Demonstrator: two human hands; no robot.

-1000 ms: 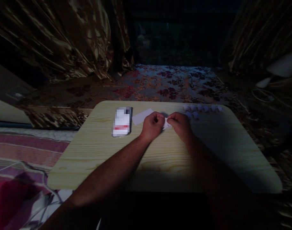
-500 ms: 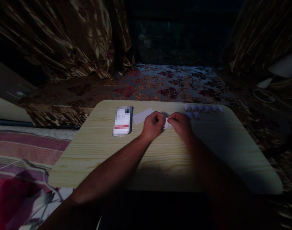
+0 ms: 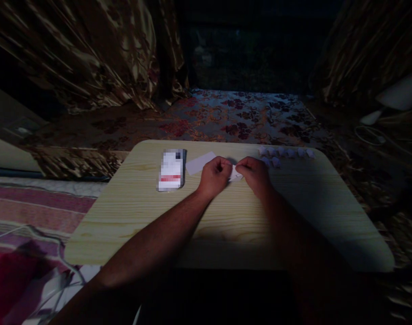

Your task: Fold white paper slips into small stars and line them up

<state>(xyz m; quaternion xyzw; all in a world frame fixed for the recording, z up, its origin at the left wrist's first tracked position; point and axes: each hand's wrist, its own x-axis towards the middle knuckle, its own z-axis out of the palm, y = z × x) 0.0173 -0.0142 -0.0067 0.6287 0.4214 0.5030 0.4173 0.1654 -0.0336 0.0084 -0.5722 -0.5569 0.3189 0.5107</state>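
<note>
Between my two hands is a small folded piece of white paper (image 3: 235, 174), pinched at its upper edge from both sides. My left hand (image 3: 216, 175) is closed on its left side, thumb and forefinger together. From the right, my right hand (image 3: 254, 174) grips it with the fingertips. A flat pale paper strip (image 3: 199, 163) lies on the table just beyond my left hand, partly covered by it. Past my right hand sit several small folded paper pieces (image 3: 290, 152) in two rows, some close to the knuckles.
A white box-like item (image 3: 171, 169), blurred out, lies left on the wooden table (image 3: 145, 216). Beyond the table is a ledge with flowered cloth (image 3: 233, 115), between curtains (image 3: 124, 54). A white lamp (image 3: 400, 95) stands at right. Striped bedding (image 3: 39, 205) and cables lie at left.
The view has shifted very slightly. Both hands keep their pinch on the folded paper, which seems tilted a little differently between the fingers.
</note>
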